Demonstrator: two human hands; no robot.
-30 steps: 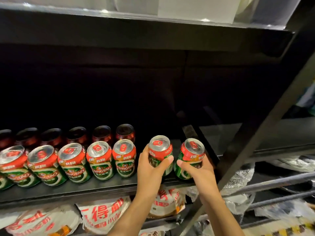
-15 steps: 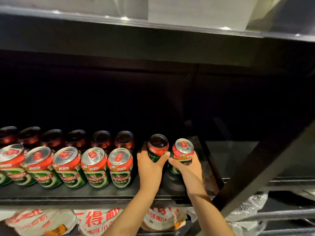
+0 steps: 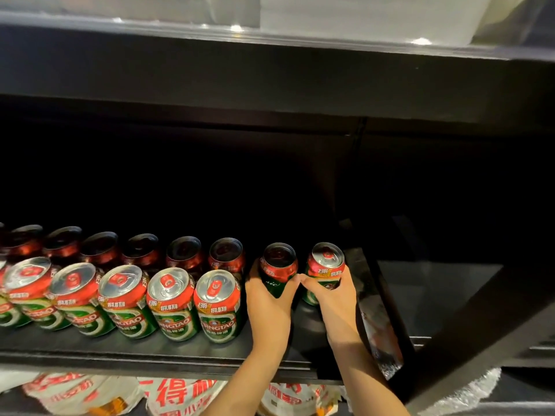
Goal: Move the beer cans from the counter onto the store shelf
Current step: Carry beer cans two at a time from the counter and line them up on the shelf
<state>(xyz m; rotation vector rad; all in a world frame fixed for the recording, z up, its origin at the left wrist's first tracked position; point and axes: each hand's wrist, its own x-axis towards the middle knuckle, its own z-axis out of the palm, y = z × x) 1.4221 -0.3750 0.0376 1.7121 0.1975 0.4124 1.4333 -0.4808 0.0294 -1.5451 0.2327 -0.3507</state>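
Note:
My left hand (image 3: 268,307) grips a red-and-green beer can (image 3: 278,267), and my right hand (image 3: 333,298) grips a second can (image 3: 326,265) just to its right. Both cans stand in line with the back row on the dark store shelf (image 3: 150,349). Left of them, a front row of several cans (image 3: 217,307) and a shadowed back row of several cans (image 3: 225,255) fill the shelf. My thumbs nearly touch between the two held cans. The counter is out of view.
A dark upright post (image 3: 468,331) slants past the shelf's right end. An upper shelf board (image 3: 270,64) hangs overhead. White bags with red print (image 3: 180,394) lie on the level below. Bare shelf surface shows in front of the held cans.
Both hands have carried their cans from the shelf's front edge deeper in, level with the back row. The camera has moved closer.

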